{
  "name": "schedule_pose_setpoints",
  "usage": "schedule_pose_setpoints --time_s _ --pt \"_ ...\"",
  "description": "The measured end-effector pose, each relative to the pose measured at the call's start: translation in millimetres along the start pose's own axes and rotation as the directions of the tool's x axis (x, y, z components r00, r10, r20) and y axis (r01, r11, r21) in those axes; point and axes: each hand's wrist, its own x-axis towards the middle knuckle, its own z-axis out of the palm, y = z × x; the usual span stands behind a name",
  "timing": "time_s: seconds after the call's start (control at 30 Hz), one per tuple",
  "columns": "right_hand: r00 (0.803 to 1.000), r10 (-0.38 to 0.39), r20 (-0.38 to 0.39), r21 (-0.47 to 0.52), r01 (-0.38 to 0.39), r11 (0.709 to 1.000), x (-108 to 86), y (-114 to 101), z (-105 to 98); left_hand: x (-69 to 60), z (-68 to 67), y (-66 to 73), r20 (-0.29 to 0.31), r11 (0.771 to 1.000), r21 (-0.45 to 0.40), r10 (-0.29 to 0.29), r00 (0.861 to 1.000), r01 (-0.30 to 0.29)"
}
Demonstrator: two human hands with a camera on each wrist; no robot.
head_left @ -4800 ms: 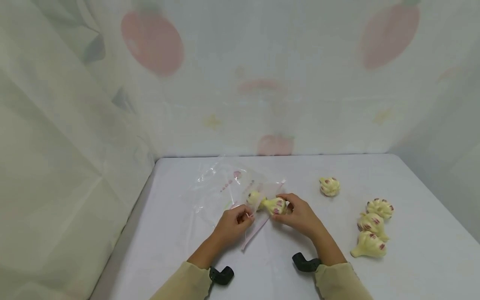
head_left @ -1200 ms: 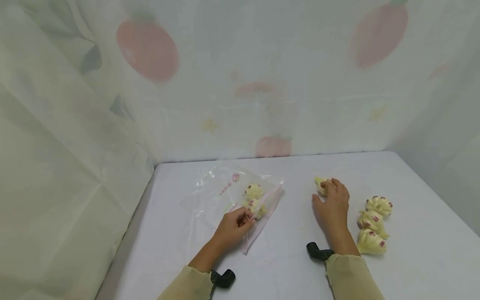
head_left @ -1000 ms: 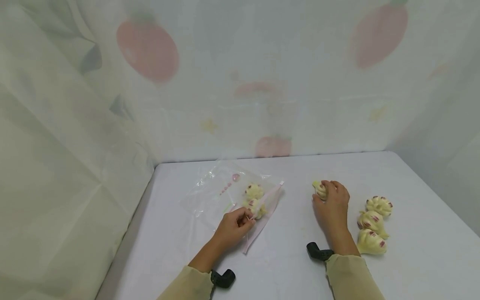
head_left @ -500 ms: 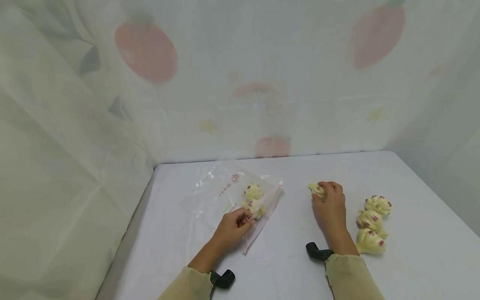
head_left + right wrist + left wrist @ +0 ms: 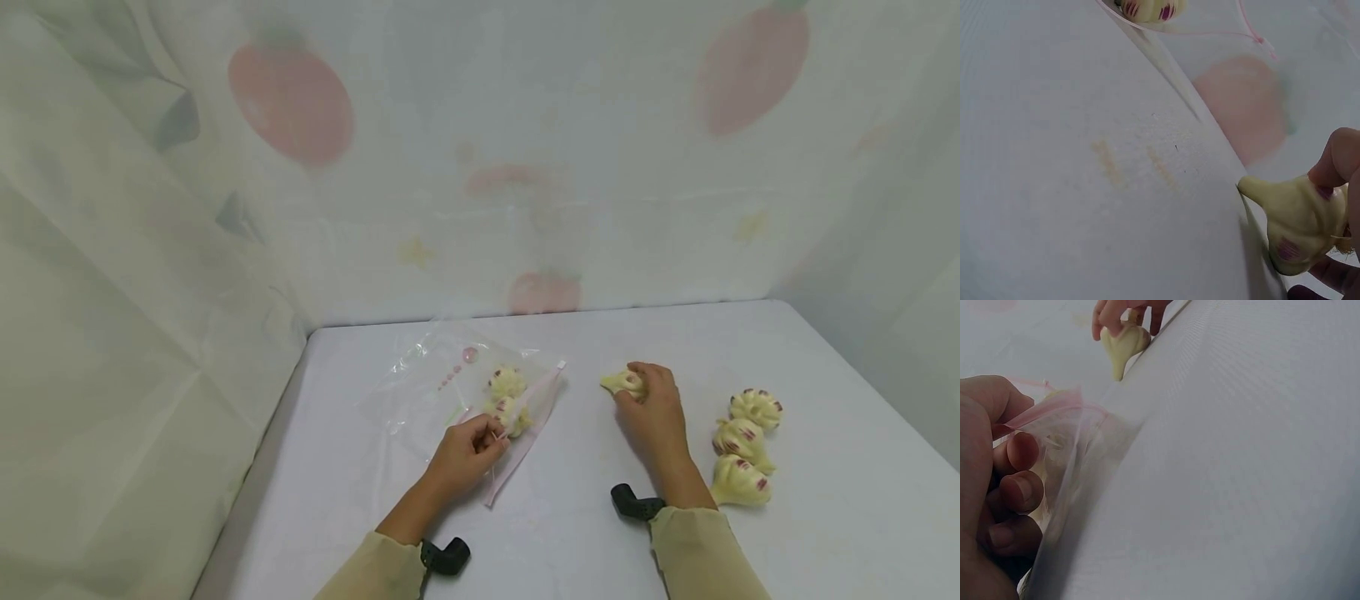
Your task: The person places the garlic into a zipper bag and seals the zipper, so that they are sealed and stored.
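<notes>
My left hand [image 5: 467, 454] pinches the pink-edged mouth of a clear zip bag [image 5: 427, 375], which lies flat toward the table's back. Inside the bag are two garlic bulbs [image 5: 507, 383], cream with purple patches. In the left wrist view the thumb and forefinger hold the bag's pink rim [image 5: 1054, 407] up, its opening facing right. My right hand [image 5: 654, 412] grips another garlic bulb [image 5: 624, 382] by its body, the stem pointing left toward the bag. The right wrist view shows this bulb [image 5: 1300, 219] between thumb and fingers, close to the tabletop.
At the right of the white table [image 5: 570, 533], three more garlic bulbs [image 5: 741, 442] lie in a row. A printed curtain [image 5: 420, 167] hangs behind the table. Each wrist wears a black camera mount [image 5: 636, 502].
One bulb from the right hand has gone into the bag. That hand then reached right, took hold of another bulb and is moving it left. The left hand stays at the bag's mouth.
</notes>
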Motion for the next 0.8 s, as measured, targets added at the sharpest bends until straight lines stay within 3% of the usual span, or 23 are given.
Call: schedule_pose_setpoints --time_s 0.37,0.57,0.8 --pt "0.995 0.017 0.103 0.085 -0.026 0.996 0.0 4.1 0.9 0.4 -0.7 3.1 -0.005 1.000 -0.007 0.005 1.000 -0.005" --pt "0.986 -0.025 0.166 0.158 -0.001 0.987 1.1 7.4 -0.7 0.5 -1.0 4.4 -0.007 1.000 -0.013 0.014 1.000 -0.014" --pt "0.983 -0.017 0.182 0.210 -0.022 0.977 1.4 6.9 -2.2 0.4 -0.6 4.1 -0.005 1.000 -0.007 0.005 1.000 -0.005"
